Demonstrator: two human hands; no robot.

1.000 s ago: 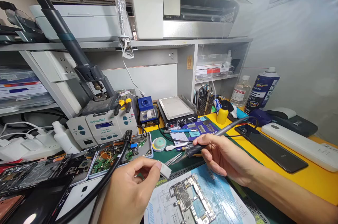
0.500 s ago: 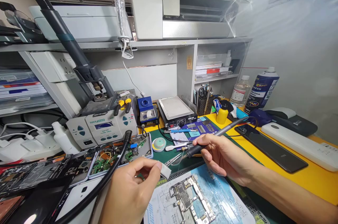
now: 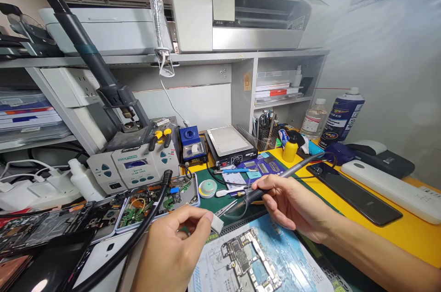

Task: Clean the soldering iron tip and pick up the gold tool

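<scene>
My left hand [image 3: 172, 241] is closed, pinching a small whitish block [image 3: 216, 224] between thumb and fingertips. Silver tweezers [image 3: 225, 209] show just beyond the block, points toward the right; whether my left hand touches them I cannot tell. My right hand [image 3: 289, 202] is wrapped around the dark ribbed grip of a soldering iron [image 3: 254, 194], whose grey cord runs back to the upper right. Its tip end is toward the tweezers, with a thin grey curl beside it. Below both hands a phone logic board [image 3: 246, 255] lies on a blue-and-white printed mat [image 3: 292, 255].
A hot-air station [image 3: 138, 163] stands at the back left, its black hose [image 3: 138, 232] crossing in front. Nearby are a tray of circuit boards [image 3: 196, 191], a heating plate [image 3: 230, 145], a solder spool [image 3: 207, 188], a yellow bottle [image 3: 290, 148] and a black phone [image 3: 354, 195].
Both hands hold almost still. The thin grey curl near the iron's tip has changed shape and shifted slightly right.
</scene>
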